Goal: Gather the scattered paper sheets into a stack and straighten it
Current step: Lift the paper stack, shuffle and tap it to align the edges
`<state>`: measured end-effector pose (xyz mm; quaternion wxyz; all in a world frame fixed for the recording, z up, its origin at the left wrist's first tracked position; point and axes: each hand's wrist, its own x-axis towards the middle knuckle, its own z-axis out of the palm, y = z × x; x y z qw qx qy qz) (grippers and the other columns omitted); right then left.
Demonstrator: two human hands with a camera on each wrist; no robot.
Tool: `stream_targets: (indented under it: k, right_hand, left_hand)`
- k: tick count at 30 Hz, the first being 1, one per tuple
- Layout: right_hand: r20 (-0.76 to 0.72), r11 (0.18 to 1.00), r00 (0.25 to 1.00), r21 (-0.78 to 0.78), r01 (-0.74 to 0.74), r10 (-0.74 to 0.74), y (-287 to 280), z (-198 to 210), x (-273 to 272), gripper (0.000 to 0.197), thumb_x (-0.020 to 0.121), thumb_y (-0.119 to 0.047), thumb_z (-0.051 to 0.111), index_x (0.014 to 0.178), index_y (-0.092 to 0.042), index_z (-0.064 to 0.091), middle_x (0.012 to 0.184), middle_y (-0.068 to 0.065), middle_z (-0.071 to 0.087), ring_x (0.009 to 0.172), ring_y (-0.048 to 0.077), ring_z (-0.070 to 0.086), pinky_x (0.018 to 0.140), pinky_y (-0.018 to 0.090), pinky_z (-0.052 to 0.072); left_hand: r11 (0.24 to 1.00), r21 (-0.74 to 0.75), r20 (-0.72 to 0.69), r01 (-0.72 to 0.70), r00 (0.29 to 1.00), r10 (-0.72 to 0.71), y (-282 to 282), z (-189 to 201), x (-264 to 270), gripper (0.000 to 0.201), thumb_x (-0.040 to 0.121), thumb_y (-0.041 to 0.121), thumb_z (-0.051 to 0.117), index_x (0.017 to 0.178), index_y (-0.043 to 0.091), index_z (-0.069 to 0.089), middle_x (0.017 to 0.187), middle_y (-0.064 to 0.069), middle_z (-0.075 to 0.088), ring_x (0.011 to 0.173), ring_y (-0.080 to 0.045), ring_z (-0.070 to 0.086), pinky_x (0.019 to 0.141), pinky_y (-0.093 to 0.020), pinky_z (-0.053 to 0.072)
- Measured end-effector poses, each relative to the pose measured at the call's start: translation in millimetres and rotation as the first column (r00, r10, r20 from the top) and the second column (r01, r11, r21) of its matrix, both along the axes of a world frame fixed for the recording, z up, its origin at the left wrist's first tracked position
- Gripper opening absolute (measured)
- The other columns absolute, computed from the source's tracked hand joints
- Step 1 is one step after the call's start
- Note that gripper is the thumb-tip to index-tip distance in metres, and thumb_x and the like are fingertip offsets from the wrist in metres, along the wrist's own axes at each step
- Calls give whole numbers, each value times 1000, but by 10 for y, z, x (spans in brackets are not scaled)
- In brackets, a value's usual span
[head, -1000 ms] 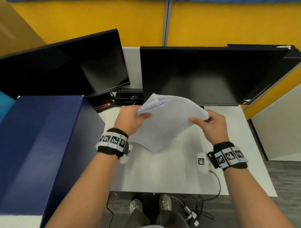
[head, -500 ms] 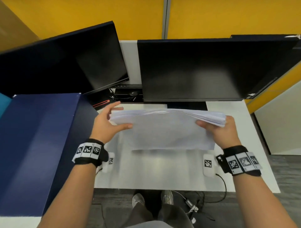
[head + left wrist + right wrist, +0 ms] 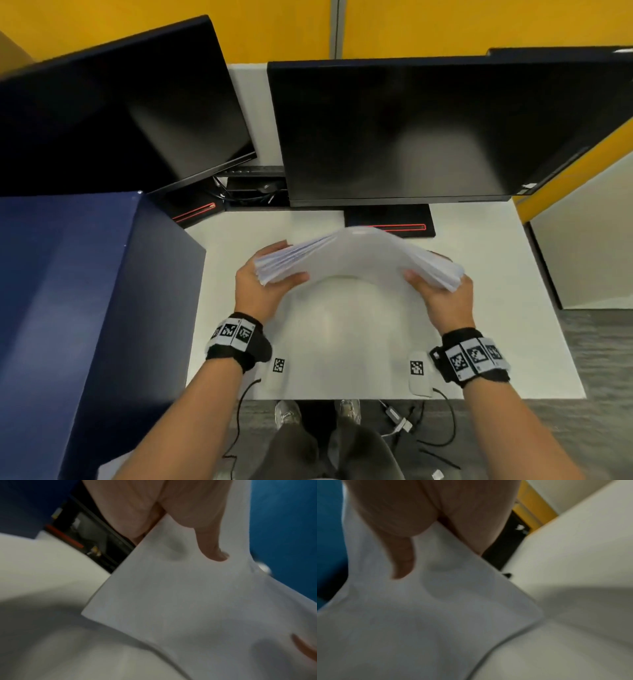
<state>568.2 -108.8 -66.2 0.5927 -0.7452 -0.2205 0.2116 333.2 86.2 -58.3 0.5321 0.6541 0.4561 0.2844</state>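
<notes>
A stack of white paper sheets (image 3: 359, 255) hangs above the white desk (image 3: 342, 342), bowed upward in the middle. My left hand (image 3: 263, 284) grips its left end, thumb on the near face and fingers behind. My right hand (image 3: 442, 294) grips the right end the same way. The sheet edges fan out slightly at both ends. In the left wrist view my thumb (image 3: 211, 545) presses the paper (image 3: 188, 595); in the right wrist view the thumb (image 3: 400, 561) presses the paper (image 3: 419, 615). The other fingers are hidden behind the sheets.
Two dark monitors (image 3: 428, 130) (image 3: 113, 113) stand at the back of the desk, with a black base (image 3: 387, 219) just behind the paper. A dark blue cabinet (image 3: 85, 308) rises along the left edge. Cables (image 3: 428, 431) hang below the front edge, above my shoes.
The stack has turned from tilted to level, then bowed upward as both hands pushed its ends inward. My left hand went from a loose hold to a firm grip.
</notes>
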Motion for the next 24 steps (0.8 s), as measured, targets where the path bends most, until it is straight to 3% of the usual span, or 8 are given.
stream_targets:
  k: [3, 5, 9, 13, 16, 18, 21, 24]
  right_hand:
    - [-76, 993, 996, -104, -51, 43, -24, -178, 30, 42, 71, -7, 86, 109, -16, 71, 101, -9, 72, 90, -2, 70, 71, 8, 51]
    - [-83, 995, 997, -101, 2, -10, 54, -128, 28, 30, 76, -12, 83, 103, -18, 72, 94, -5, 72, 78, -10, 69, 64, 5, 50]
    - [-47, 997, 996, 9, 74, -73, 66, -8, 56, 25, 78, -8, 81, 100, -18, 72, 88, -15, 70, 73, -14, 67, 65, 5, 50]
    - [-61, 999, 998, -46, -17, 14, -4, -118, 55, 35, 75, -10, 84, 106, -17, 71, 98, -14, 71, 85, -8, 69, 70, 7, 50]
    - [-76, 996, 997, -82, -18, 12, 51, -142, 44, 29, 75, -11, 83, 100, -22, 74, 85, -20, 74, 91, 6, 72, 69, 8, 51]
    - [-61, 999, 998, -42, 22, -24, 95, -39, 48, 24, 78, -10, 81, 96, -24, 75, 80, -24, 74, 87, 4, 73, 69, 10, 52]
    - [-20, 998, 999, 33, 47, -46, 64, 55, 92, 22, 78, -4, 80, 95, -18, 74, 80, -18, 75, 79, -3, 70, 70, 11, 52]
    - [-30, 1000, 999, -12, 24, -24, 56, -69, 72, 24, 78, -6, 80, 100, -8, 73, 89, -7, 73, 83, 7, 71, 68, 10, 51]
  left_hand:
    - [995, -102, -135, -2, 991, -12, 127, -177, 35, 36, 67, 19, 91, 98, 22, 73, 96, 10, 73, 85, -6, 71, 72, -21, 58]
    - [997, -69, -196, -27, 981, 13, 220, -161, 121, 20, 74, 24, 86, 88, 21, 71, 86, 1, 74, 76, -15, 69, 59, -10, 50]
    - [998, 5, -25, -56, 998, 56, 288, -8, 82, 20, 78, 15, 83, 95, 22, 73, 87, 16, 71, 74, 13, 66, 68, -5, 49]
    - [1000, -15, -67, 8, 998, -9, 205, -166, -6, 43, 70, 7, 88, 109, 11, 72, 101, 10, 73, 88, 4, 70, 79, -11, 53]
    - [999, -50, -72, -14, 997, 10, 176, -196, 28, 30, 77, 12, 84, 104, 3, 74, 94, -2, 75, 78, 0, 70, 74, -27, 53]
    - [999, -24, -31, -45, 999, 44, 193, -90, 52, 21, 81, 10, 80, 98, -1, 74, 89, -5, 74, 71, 6, 67, 73, -20, 52]
    - [996, 55, -17, -76, 997, 78, 213, 14, 34, 9, 83, 8, 78, 90, 8, 73, 81, 9, 70, 67, 13, 64, 65, -5, 48]
    - [998, 38, -67, -51, 996, 54, 156, -113, -4, 11, 82, 11, 79, 90, 11, 72, 81, 10, 69, 70, 4, 66, 64, -5, 47]
